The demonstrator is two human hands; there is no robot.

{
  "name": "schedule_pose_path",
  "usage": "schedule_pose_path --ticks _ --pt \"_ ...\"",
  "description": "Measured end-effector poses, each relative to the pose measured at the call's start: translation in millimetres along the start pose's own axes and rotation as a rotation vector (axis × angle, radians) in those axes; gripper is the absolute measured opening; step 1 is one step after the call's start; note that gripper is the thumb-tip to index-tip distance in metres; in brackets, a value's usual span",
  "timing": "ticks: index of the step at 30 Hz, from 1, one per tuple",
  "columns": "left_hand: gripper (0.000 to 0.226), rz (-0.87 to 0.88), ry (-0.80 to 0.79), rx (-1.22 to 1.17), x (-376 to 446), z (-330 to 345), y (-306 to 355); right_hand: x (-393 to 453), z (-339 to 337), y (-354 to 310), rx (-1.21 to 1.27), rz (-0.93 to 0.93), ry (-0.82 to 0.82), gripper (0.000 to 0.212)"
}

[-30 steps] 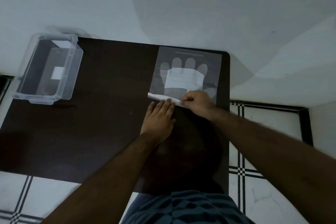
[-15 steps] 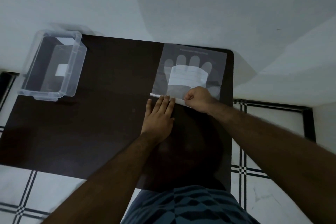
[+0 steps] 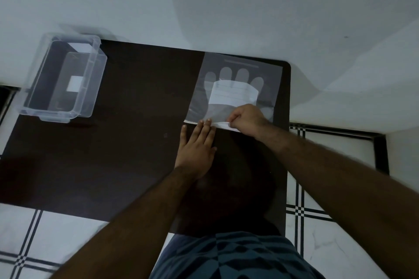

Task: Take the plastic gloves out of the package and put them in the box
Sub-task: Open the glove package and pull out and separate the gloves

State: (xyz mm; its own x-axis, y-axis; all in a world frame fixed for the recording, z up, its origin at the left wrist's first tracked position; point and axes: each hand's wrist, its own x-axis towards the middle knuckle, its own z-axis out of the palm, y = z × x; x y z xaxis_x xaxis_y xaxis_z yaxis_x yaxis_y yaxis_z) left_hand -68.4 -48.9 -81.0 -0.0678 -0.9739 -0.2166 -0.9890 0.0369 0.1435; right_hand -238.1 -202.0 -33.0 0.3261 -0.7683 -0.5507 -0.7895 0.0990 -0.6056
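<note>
The right hand (image 3: pixel 246 119) hides the package's (image 3: pixel 235 88) near right corner.

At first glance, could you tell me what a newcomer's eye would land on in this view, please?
Most striking is the clear glove package at the dark table's far right corner, a glove outline showing through it. At its near edge the left hand presses flat while the right hand pinches the white flap. An open clear plastic box sits at the far left corner.

Left hand (image 3: pixel 196 147) flat; right hand (image 3: pixel 246 118) pinches the package (image 3: pixel 235 88) flap.
</note>
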Motion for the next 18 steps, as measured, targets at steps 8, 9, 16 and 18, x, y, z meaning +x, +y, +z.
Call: schedule_pose_path --ticks 8,9,16,18 --pt "0.063 -0.007 0.141 -0.108 8 -13 8 -3 4 -3 -0.083 -0.059 -0.009 0.026" --pt "0.061 0.002 0.127 -0.101 10 -15 8 -3 5 -3 -0.094 -0.065 -0.007 0.024" --pt "0.057 0.049 0.053 0.018 13 -17 6 -3 5 1 -0.114 -0.065 -0.031 0.023" --pt "0.061 0.003 0.03 0.026 12 -17 6 -2 6 1 -0.112 -0.059 -0.026 0.022"
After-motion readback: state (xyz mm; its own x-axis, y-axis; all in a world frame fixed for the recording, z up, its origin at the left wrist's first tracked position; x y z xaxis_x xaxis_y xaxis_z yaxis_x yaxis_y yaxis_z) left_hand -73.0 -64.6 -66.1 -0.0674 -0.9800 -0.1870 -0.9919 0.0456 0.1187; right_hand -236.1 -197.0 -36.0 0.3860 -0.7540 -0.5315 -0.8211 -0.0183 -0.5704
